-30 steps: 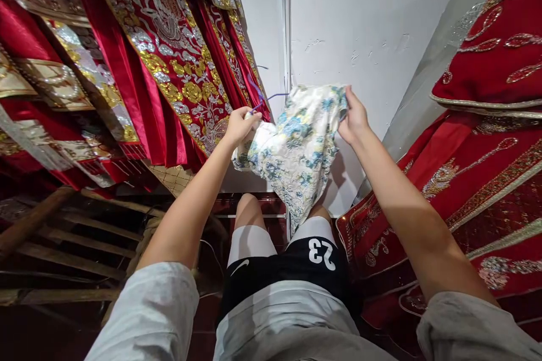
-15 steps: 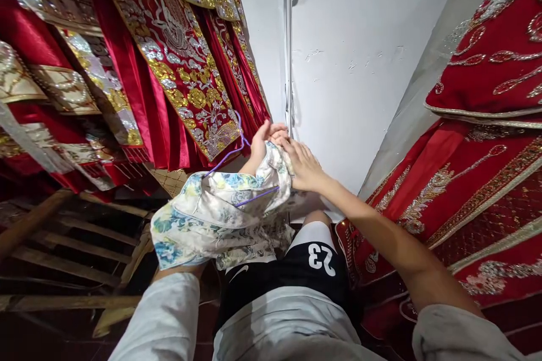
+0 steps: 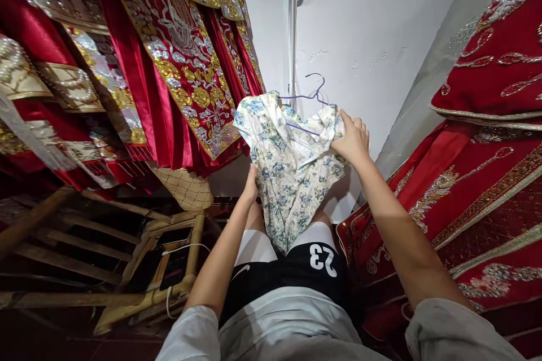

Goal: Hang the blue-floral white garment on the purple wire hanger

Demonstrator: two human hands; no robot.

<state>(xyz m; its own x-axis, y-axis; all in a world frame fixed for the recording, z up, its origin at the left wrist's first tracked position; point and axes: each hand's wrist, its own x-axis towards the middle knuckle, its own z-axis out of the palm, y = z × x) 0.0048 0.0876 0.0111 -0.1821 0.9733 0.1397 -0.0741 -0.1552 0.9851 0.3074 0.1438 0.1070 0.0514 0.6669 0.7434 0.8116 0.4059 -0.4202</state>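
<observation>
A white garment with blue flowers (image 3: 288,169) hangs on a thin purple wire hanger (image 3: 311,96) in front of me, held up before the white wall. My right hand (image 3: 351,138) is closed on the garment's right shoulder, over the hanger's end. My left hand (image 3: 252,183) is lower, gripping the garment's left edge; its fingers are partly hidden behind the cloth. The hanger's hook pokes up above the collar.
Red robes with gold and silver embroidery (image 3: 182,51) hang close on the left, and more red embroidered cloth (image 3: 478,180) crowds the right. A wooden stool (image 3: 169,265) with a cable stands at lower left. A white wall (image 3: 364,28) is straight ahead.
The garment was bunched over my left forearm with both hands together; now it hangs open on the hanger, my right hand raised at its shoulder and my left hand lowered to its edge.
</observation>
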